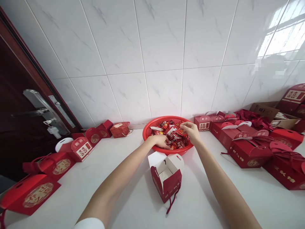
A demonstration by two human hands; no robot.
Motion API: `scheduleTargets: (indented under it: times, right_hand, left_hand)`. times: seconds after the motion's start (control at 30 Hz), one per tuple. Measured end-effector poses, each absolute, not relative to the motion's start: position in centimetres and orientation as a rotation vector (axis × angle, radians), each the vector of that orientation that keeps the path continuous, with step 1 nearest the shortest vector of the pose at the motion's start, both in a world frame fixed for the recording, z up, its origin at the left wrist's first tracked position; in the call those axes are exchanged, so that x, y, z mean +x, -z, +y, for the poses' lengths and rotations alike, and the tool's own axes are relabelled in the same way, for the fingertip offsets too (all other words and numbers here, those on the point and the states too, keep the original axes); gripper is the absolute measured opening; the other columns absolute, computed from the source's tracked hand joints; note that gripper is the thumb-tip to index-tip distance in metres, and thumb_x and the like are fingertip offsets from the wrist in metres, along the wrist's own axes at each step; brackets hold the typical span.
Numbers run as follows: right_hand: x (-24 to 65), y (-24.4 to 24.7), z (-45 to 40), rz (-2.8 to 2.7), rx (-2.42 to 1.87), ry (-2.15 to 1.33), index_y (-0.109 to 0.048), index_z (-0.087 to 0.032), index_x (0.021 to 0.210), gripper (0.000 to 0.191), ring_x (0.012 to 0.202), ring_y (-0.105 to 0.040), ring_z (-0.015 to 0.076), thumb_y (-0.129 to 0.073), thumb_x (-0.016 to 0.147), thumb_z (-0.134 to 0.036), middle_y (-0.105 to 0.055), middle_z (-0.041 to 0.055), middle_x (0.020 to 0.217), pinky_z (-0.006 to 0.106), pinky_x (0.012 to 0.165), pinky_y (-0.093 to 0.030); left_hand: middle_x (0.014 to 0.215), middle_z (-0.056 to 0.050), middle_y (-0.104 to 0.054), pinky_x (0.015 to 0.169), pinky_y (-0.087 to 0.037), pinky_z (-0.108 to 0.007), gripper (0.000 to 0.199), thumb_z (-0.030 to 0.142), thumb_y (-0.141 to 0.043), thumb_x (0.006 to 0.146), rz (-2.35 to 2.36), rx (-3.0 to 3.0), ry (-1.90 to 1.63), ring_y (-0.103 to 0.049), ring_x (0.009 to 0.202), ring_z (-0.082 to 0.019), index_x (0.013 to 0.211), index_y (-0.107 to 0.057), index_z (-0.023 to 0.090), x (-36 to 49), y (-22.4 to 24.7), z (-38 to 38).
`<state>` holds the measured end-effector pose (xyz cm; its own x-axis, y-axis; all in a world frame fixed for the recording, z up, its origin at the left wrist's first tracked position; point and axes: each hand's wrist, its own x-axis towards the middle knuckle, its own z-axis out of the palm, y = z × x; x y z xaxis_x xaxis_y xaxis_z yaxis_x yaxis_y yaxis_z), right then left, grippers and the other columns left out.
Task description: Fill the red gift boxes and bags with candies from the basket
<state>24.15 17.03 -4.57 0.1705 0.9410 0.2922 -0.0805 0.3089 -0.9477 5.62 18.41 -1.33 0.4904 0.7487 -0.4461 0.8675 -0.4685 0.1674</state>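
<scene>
A red plastic basket (148,122) full of small red-wrapped candies (172,131) stands against the tiled wall. My left hand (160,141) reaches over its front rim, thumb and fingers apart, touching the wrappers. On the right side of the basket, my right hand (190,131) has its fingers bent together in a pinch over the candies; whatever is between them is hidden. Right in front of the basket sits an open dark red gift box (172,184), flaps spread, with a white inside and a red cord hanging down its front. What lies at its bottom is unclear.
Closed red gift boxes (63,163) line the left side, beside a door with a handle (35,111). More red boxes (249,152) crowd the right side. Behind them are dark red ribbons (254,118) and an open cardboard carton (264,109). All rest on a white tabletop (133,190).
</scene>
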Motion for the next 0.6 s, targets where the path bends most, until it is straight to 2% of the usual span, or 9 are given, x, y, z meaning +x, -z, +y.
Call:
scheduleTargets:
  times: [0.1, 0.2, 0.37, 0.5, 0.6]
  right_hand:
    - [24.6, 4.9, 17.4, -1.071, -0.965, -0.907, -0.063, -0.02, 0.07, 0.022, 0.049, -0.048, 0.0106, -0.069, 0.061, -0.039, -0.064, 0.0004, 0.062, 0.026, 0.049, -0.04]
    - [24.6, 5.0, 17.3, -1.053, -0.955, -0.909, -0.064, -0.02, 0.07, 0.02, 0.049, -0.047, 0.0108, -0.07, 0.06, -0.036, -0.064, 0.0001, 0.061, 0.027, 0.05, -0.041]
    - [24.5, 5.0, 17.2, -1.025, -0.941, -0.895, -0.064, -0.02, 0.069, 0.017, 0.049, -0.047, 0.0104, -0.07, 0.06, -0.034, -0.064, -0.0002, 0.062, 0.026, 0.05, -0.041]
    - [24.6, 5.1, 17.3, -1.02, -0.938, -0.893, -0.064, -0.02, 0.068, 0.017, 0.048, -0.047, 0.0102, -0.069, 0.061, -0.034, -0.064, -0.0004, 0.061, 0.026, 0.05, -0.041]
    - [24.6, 5.2, 17.4, -1.024, -0.94, -0.892, -0.063, -0.02, 0.068, 0.017, 0.048, -0.047, 0.0102, -0.07, 0.06, -0.034, -0.064, -0.0005, 0.061, 0.026, 0.05, -0.041]
  left_hand:
    - [0.113, -0.011, -0.075, 0.08, -0.053, -0.037, 0.043, 0.047, -0.07, 0.073, 1.347, 2.369, 0.532, -0.068, 0.096, -0.032, 0.107, -0.076, 0.023, 6.5, 1.3, 18.4]
    - [0.124, -0.013, -0.072, 0.083, -0.054, -0.042, 0.051, 0.039, -0.072, 0.07, 1.374, 2.365, 0.592, -0.067, 0.104, -0.036, 0.12, -0.073, 0.026, 7.6, 1.3, 18.2]
    - [0.125, -0.02, -0.069, 0.088, -0.054, -0.05, 0.049, 0.024, -0.071, 0.07, 1.455, 2.379, 0.645, -0.065, 0.108, -0.041, 0.119, -0.074, 0.02, 9.0, 1.8, 17.5]
    - [0.127, -0.021, -0.067, 0.086, -0.055, -0.047, 0.043, 0.022, -0.07, 0.072, 1.454, 2.385, 0.653, -0.067, 0.104, -0.039, 0.115, -0.074, 0.016, 9.2, 2.1, 17.3]
    - [0.128, -0.015, -0.069, 0.086, -0.055, -0.041, 0.041, 0.022, -0.067, 0.075, 1.392, 2.391, 0.631, -0.067, 0.106, -0.034, 0.116, -0.074, 0.021, 9.0, 2.2, 17.3]
